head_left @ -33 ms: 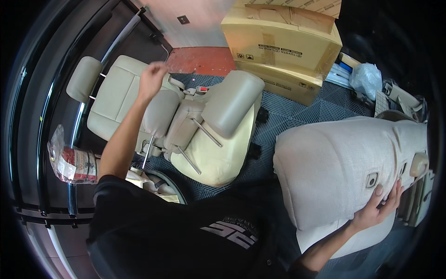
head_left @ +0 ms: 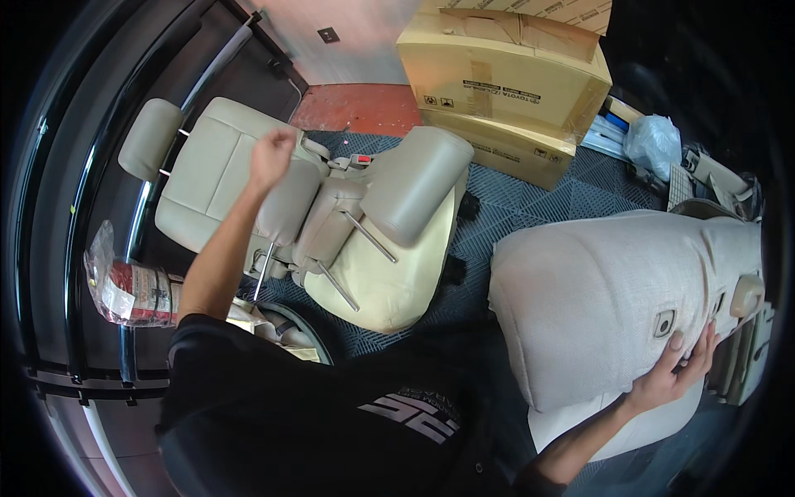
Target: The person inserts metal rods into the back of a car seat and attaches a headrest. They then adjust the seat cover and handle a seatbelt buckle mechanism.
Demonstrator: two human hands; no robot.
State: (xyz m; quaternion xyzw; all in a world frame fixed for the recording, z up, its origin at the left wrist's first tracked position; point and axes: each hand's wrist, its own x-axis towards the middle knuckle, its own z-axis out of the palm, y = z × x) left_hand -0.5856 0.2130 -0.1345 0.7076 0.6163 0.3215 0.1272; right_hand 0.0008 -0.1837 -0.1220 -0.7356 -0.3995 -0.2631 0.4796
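Seat back (head_left: 604,298): large, pale fabric cushion, right of the folded seat, standing over the grey tiled floor (head_left: 530,207).
Right hand (head_left: 675,369): fingers spread flat against the seat back's lower right edge, just below a small square fitting; pressing, not closed round anything.
Left hand (head_left: 272,157): raised over the folded seat, loosely curled, at the top of a headrest; cannot tell whether gripping it.
Headrest (head_left: 286,203): beige, on two metal posts, lying on the folded seat.
Folded seat (head_left: 248,182): beige leather, flat on the floor, left of the seat back.
Second headrest (head_left: 414,186): bigger, tilted, posts pointing down-left, on the folded seat's right part.
Boxes (head_left: 505,74): cardboard, stacked, beyond the folded seat.
Bag (head_left: 124,286): clear plastic wrap with red contents, left of the folded seat.
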